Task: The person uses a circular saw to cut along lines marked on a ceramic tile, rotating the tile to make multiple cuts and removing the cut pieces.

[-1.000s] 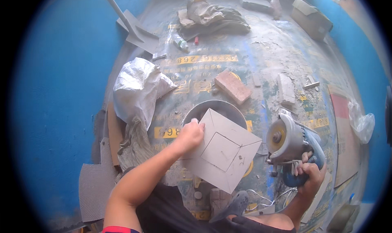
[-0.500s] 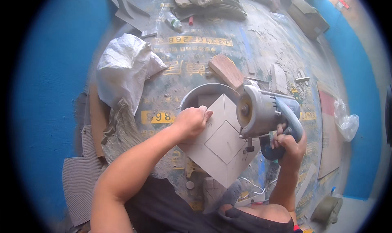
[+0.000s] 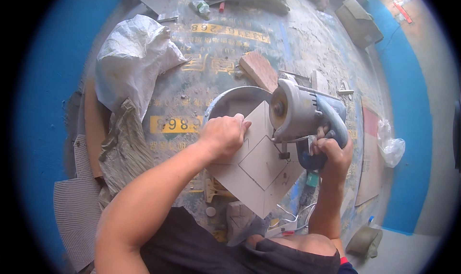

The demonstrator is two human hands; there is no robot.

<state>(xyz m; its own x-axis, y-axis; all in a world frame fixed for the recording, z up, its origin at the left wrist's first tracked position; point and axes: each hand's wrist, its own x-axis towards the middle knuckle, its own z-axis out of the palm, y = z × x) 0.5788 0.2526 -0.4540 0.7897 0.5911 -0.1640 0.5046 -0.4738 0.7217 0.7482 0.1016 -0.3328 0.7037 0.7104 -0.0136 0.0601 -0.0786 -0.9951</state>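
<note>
Now, in the head view, a square, pale grey tile with dark pencilled lines (image 3: 261,164) is held out above the dusty, dark green floor covering with yellow print (image 3: 192,72). Its upper left edge is gripped by the left hand (image 3: 224,137), and its top corner is seen over the mouth of a round, grey basin (image 3: 218,99); whether the rim is touched cannot be told. A grey-blue handheld power saw with a round, yellowish disc (image 3: 300,113) is gripped at its handle by the right hand (image 3: 331,151).

A second ago the saw was held well to the right of the tile; since then it has been brought across, so that the tile's upper right side is partly covered by it. The tile seems to have been turned a little as well. By this, tile and tool are judged to have been put in working position, though contact between disc and tile cannot be made out. Beyond the basin, a pinkish-brown, oblong block (image 3: 259,70) is left lying.
</note>
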